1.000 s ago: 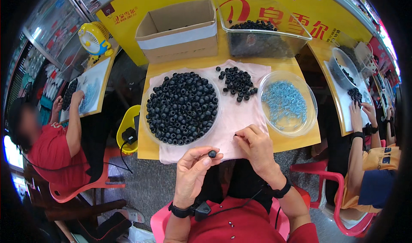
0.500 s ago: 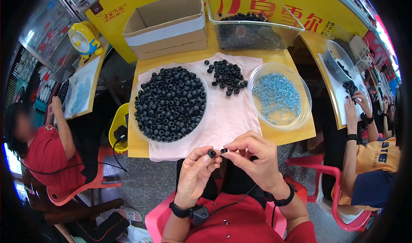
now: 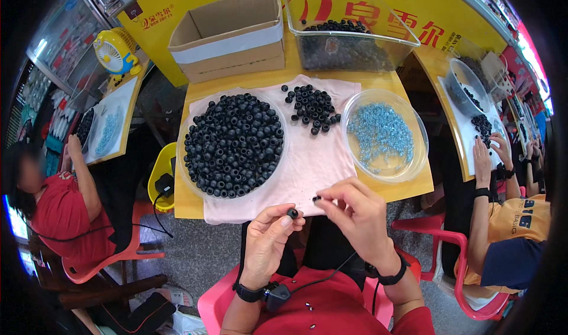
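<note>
Pinched between the thumb and index finger of my left hand (image 3: 269,234) is a round black bead (image 3: 292,213) with a hole. My right hand (image 3: 355,213), a little farther out to the right, pinches a small black piece (image 3: 317,199), too small to name. Both hands hover at the front edge of a pink cloth (image 3: 307,175). A round clear tray (image 3: 181,170) heaped with black beads lies beyond on the left. Loose black beads (image 3: 315,107) form a pile on the cloth. To the right, another round clear tray (image 3: 420,166) contains tiny light-blue pieces (image 3: 381,131).
An open cardboard box (image 3: 231,57) and a clear bin (image 3: 349,54) of black beads stand at the table's back. A yellow bucket (image 3: 161,175) is left of the table. People work at side tables, one in a red shirt (image 3: 74,216), another in yellow (image 3: 512,225).
My right hand has moved slightly away from the left one, up and to the right, carrying the small black piece. My left hand still holds its bead in nearly the same place.
</note>
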The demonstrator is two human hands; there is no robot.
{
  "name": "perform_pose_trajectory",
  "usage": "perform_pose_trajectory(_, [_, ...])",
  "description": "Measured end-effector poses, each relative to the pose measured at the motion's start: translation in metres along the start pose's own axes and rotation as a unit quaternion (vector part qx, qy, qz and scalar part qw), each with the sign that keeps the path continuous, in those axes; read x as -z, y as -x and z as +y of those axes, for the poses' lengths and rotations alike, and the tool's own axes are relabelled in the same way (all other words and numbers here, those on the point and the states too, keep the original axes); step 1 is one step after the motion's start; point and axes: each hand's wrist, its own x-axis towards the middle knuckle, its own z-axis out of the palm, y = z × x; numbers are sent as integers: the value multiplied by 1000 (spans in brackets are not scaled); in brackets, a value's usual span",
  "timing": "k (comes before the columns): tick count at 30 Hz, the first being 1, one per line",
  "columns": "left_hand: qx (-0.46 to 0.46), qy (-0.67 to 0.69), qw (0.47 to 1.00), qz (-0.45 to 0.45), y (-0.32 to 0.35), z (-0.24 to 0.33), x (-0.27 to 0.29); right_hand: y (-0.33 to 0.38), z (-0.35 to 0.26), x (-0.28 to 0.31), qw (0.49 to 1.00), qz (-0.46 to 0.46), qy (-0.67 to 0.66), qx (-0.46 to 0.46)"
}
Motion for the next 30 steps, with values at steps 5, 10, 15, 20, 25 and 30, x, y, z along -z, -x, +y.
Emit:
perform_pose_trajectory(5, [-5,12,1000,-2,-4,-4,1,-6,52,-14,991,14,126,-39])
perform_pose_trajectory(10, [-13,13,1000,4,-7,-7,3,-4,45,-8,984,29,175,-25])
perform_pose_trajectory(15, [-22,2,1000,15,-8,-6,5,-11,40,51,965,75,237,-88])
perform_pose_trajectory(20, [-10,-9,1000,17,-9,-9,0,-12,68,90,920,56,365,-128])
perform_pose_trajectory(25, [11,-19,1000,11,-12,-13,-4,-12,74,89,917,34,374,-137])
perform_pose_trajectory(30, [14,-28,1000,2,-11,-14,-6,-15,81,86,914,35,385,-123])
